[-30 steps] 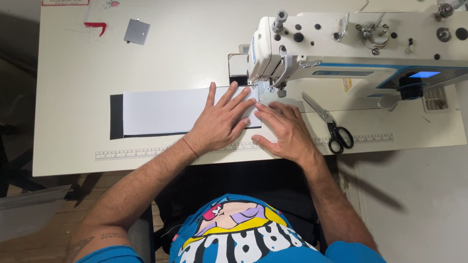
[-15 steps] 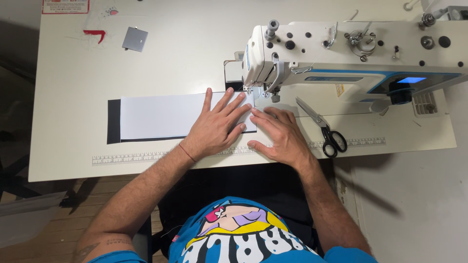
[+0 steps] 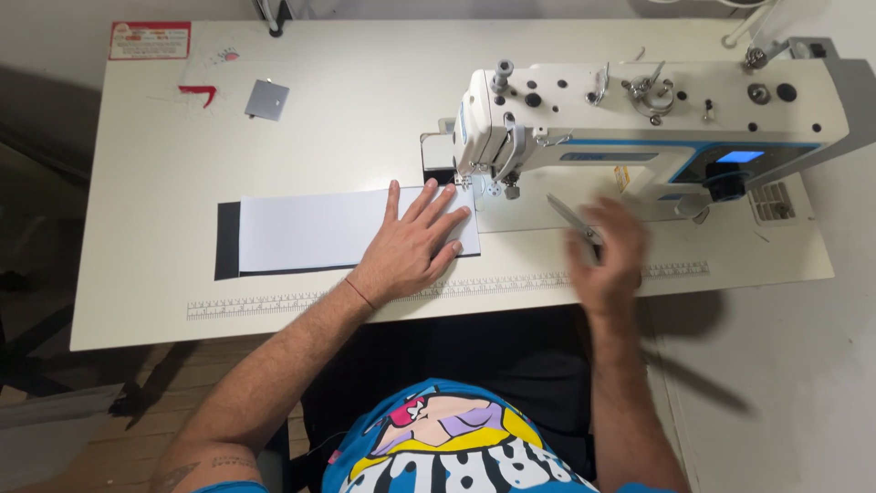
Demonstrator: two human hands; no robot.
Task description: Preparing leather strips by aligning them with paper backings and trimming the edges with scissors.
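My left hand [image 3: 412, 245] lies flat, fingers spread, on the right end of a long white fabric strip [image 3: 310, 228]. The strip rests on a black piece [image 3: 227, 239] whose edge shows at its left end. The strip's right end sits just left of the needle of a white sewing machine [image 3: 639, 100]. My right hand [image 3: 607, 260] is blurred, off the fabric, over the handles of a pair of scissors [image 3: 568, 212] on the machine bed. Only the blades show, and the grip is hidden by blur.
The white table [image 3: 365, 100] carries a small grey square patch [image 3: 266, 99], a red mark [image 3: 199, 91] and a red label [image 3: 149, 40] at the back left. A ruler scale [image 3: 274, 304] runs along the front edge. The machine fills the back right.
My right hand has left the fabric near the needle and swung right to the scissors. My left hand stays pressed on the white strip.
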